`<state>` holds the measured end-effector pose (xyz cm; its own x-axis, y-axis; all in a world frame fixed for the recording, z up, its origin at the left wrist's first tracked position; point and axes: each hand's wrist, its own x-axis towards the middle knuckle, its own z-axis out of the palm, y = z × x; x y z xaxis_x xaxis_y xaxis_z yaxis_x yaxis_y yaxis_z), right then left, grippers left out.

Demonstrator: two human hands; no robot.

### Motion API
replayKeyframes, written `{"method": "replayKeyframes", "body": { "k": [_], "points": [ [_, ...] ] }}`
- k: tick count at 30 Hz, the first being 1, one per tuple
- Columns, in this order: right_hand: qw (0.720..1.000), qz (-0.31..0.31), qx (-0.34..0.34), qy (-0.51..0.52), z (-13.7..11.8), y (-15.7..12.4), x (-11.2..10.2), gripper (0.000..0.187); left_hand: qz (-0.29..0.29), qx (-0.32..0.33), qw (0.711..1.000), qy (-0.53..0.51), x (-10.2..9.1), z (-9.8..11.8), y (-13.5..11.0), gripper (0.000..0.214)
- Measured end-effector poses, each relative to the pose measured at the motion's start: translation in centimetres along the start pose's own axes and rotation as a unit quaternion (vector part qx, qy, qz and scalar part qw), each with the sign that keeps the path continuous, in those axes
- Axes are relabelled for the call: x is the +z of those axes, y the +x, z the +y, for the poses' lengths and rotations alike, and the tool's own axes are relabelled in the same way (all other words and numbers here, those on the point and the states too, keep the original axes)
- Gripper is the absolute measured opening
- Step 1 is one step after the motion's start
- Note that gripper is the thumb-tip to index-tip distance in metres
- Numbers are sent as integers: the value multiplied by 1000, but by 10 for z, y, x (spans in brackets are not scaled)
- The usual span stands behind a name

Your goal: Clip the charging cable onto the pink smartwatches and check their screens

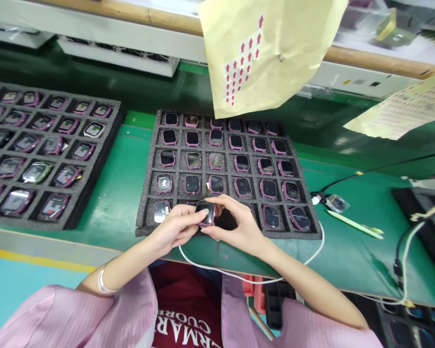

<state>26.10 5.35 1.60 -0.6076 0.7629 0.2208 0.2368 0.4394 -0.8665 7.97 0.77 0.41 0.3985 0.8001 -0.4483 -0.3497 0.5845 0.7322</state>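
Both my hands hold one purple smartwatch body (206, 213) with a dark screen, just above the front row of a black foam tray (146, 193). My left hand (174, 228) pinches its left side, fingers closed. My right hand (235, 223) grips its right side, fingers curled round it. The tray holds several more purple watch bodies (242, 163) in square pockets. The pocket under my right hand looks empty.
A second foam tray (94, 159) with film-covered watches lies at the left. A yellow sheet of red arrow stickers (264, 53) hangs above. A white cable (321, 241), a green pen (353, 224) and a small wrapped part (336, 203) lie on the green mat at the right.
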Motion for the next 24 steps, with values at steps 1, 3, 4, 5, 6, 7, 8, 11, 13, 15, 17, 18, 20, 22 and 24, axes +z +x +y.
{"method": "replayKeyframes", "body": {
  "k": [1, 3, 4, 5, 6, 7, 8, 11, 13, 15, 17, 18, 20, 22, 24],
  "points": [
    [1000, -3, 8, 3, 1, 0, -1, 44, -1, -2, 1000, -2, 0, 1, 0, 36],
    [999, -16, 22, 21, 4, 0, -2, 38, -7, 0, 1000, -10, 0, 2, 1, 34],
    [999, -23, 30, 34, 6, -1, -3, 34, -15, 3, 1000, -13, 0, 2, 1, 33],
    [998, -29, 37, 48, 7, -1, -3, 31, -23, 7, 1000, -14, 1, 3, 1, 31],
    [997, -33, 43, 61, 9, -1, -3, 30, -30, 11, 999, -14, 1, 3, 0, 30],
    [996, -35, 45, 70, 10, 0, -3, 29, -35, 15, 999, -12, 1, 3, 0, 29],
    [996, -33, 43, 76, 10, 0, -3, 29, -38, 19, 999, -8, 1, 3, 0, 28],
    [995, -30, 24, 93, 10, 1, -4, 27, -30, 39, 999, 4, 4, 4, -1, 27],
    [994, -36, 4, 105, 9, 2, -6, 27, -24, 61, 998, 9, 7, 5, -1, 27],
    [992, -45, -18, 113, 9, 2, -9, 29, -21, 82, 996, 17, 8, 4, -1, 28],
    [991, -54, -34, 118, 10, 3, -12, 29, -19, 99, 994, 33, 9, 2, -2, 30],
    [990, -60, -37, 120, 10, 3, -13, 29, -18, 104, 993, 43, 9, 0, -2, 32],
    [988, -75, -41, 126, 11, 4, -16, 28, -18, 109, 992, 63, 8, -1, -3, 34],
    [986, -88, -47, 135, 12, 5, -17, 28, -23, 111, 990, 81, 7, -2, -4, 34],
    [984, -91, -50, 147, 13, 5, -18, 27, -31, 113, 989, 95, 5, -3, -5, 33]
  ]
}}
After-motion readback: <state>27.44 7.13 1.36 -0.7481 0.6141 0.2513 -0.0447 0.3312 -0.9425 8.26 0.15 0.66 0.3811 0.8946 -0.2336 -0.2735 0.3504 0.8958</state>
